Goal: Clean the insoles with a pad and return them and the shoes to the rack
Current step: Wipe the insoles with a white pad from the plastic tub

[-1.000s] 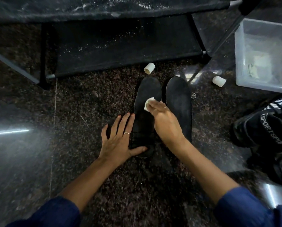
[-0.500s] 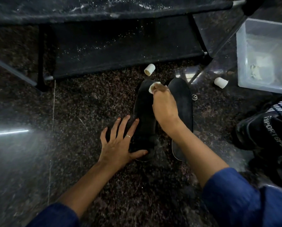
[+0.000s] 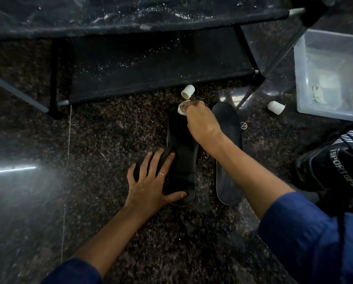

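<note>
Two black insoles lie side by side on the dark stone floor, toes toward the rack. My left hand (image 3: 151,181) rests flat with fingers spread on the heel end of the left insole (image 3: 182,156), thumb across its heel. My right hand (image 3: 200,119) pinches a small white pad (image 3: 181,109) against the toe end of that insole. The right insole (image 3: 229,140) lies untouched, partly under my right forearm. The black shoes (image 3: 331,167) with white lettering sit at the right edge. The black shoe rack (image 3: 142,64) stands across the top.
A clear plastic bin (image 3: 327,78) holding pale scraps stands at the top right. Two small white caps lie on the floor, one (image 3: 188,91) just past the left insole's toe, one (image 3: 275,107) beside the bin. A tiny metal ring (image 3: 243,125) lies by the right insole.
My right hand has slid the pad from the middle of the left insole up to its toe end. My left hand has stayed on the heel.
</note>
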### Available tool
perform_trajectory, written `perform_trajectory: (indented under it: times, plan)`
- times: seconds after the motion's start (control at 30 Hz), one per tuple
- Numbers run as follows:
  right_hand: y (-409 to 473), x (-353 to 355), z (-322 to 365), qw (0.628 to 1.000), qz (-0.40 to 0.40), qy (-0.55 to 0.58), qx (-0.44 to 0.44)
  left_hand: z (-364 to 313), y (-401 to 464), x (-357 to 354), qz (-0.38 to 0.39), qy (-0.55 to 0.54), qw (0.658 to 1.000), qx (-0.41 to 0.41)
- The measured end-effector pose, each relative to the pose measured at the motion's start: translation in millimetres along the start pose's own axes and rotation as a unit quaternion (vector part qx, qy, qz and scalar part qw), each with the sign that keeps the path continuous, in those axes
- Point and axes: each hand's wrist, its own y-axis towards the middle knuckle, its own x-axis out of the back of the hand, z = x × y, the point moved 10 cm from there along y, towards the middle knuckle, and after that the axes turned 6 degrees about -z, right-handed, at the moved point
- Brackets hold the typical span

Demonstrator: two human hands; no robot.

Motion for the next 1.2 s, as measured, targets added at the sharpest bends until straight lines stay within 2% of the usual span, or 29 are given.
perform_trajectory:
  times: [0.1, 0.2, 0.27, 0.33, 0.37, 0.5, 0.6, 0.7, 0.87, 1.07, 1.2]
  plan:
    - [-11, 5, 9, 1.0, -0.016, 0.022, 0.01, 2, 0, -4, 0.029, -0.007, 1.0, 0.01]
    - [-52, 14, 30, 0.995, -0.036, 0.063, 0.064, 4, 2, -5, 0.039, -0.003, 0.999, 0.013]
    - [-85, 7, 42, 0.992, 0.013, 0.096, 0.087, 3, 1, -3, 0.006, -0.003, 1.0, 0.005]
    - [-103, -13, 42, 0.989, 0.076, 0.086, 0.095, 1, 0, -1, -0.023, -0.008, 1.0, -0.007]
    - [-103, -18, 39, 0.989, 0.081, 0.075, 0.094, 1, 1, -1, -0.03, -0.009, 0.999, -0.011]
    - [-59, -16, 32, 0.997, 0.009, 0.032, 0.073, 0, 2, 0, -0.023, -0.011, 1.0, -0.01]
    - [-20, -8, 17, 1.0, -0.017, 0.019, 0.001, 2, 0, -1, 0.001, -0.007, 1.0, -0.001]
    - [-12, -1, 15, 0.999, -0.034, 0.012, -0.015, 3, 0, -3, 0.013, 0.001, 1.0, 0.004]
    - [-36, -7, 21, 1.0, -0.017, -0.005, 0.017, 2, 0, -4, 0.014, -0.003, 1.0, 0.005]
    - [-7, 6, 12, 0.999, -0.033, 0.011, -0.03, 3, 0, -5, 0.036, 0.008, 0.999, 0.013]
    - [-46, 3, 8, 0.998, -0.009, 0.036, -0.048, 3, 2, -4, 0.029, -0.003, 0.999, 0.012]
